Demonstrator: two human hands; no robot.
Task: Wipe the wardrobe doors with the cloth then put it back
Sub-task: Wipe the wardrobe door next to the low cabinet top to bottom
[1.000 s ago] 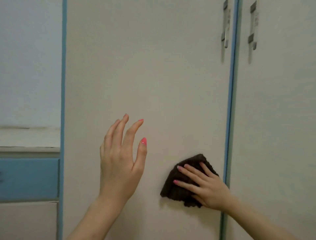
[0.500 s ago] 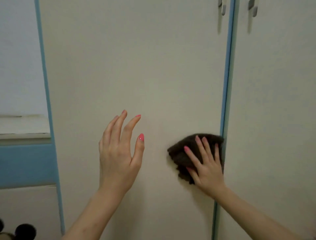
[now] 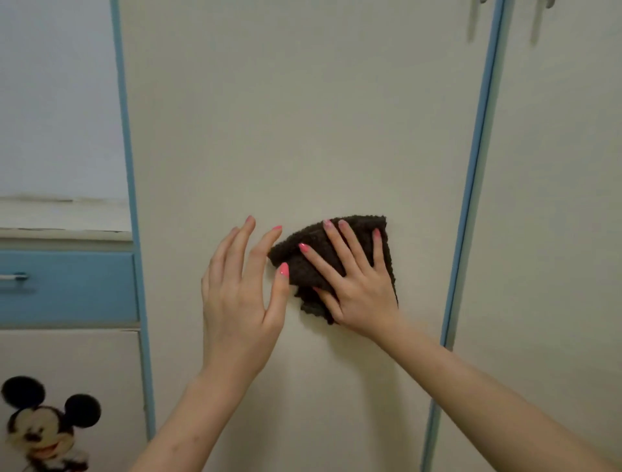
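Note:
A dark brown fluffy cloth (image 3: pixel 303 262) lies flat against the cream wardrobe door (image 3: pixel 303 118), a little below its middle. My right hand (image 3: pixel 356 283) presses on the cloth with straight, spread fingers and covers its lower right part. My left hand (image 3: pixel 242 289) hovers just left of the cloth with loosely straight fingers, thumb tip next to the cloth's left edge, holding nothing. A second cream door (image 3: pixel 555 202) stands to the right, beyond a blue edge strip (image 3: pixel 478 151).
Left of the wardrobe stands a lower cabinet with a blue drawer (image 3: pixel 67 286) and a metal handle (image 3: pixel 13 278). A cartoon mouse sticker (image 3: pixel 43 434) is on the panel below. The ends of the door handles (image 3: pixel 481 1) show at the top edge.
My right hand has slid the cloth leftward from the door's right edge strip toward the middle, close to my left hand. The view has shifted right and dipped lower.

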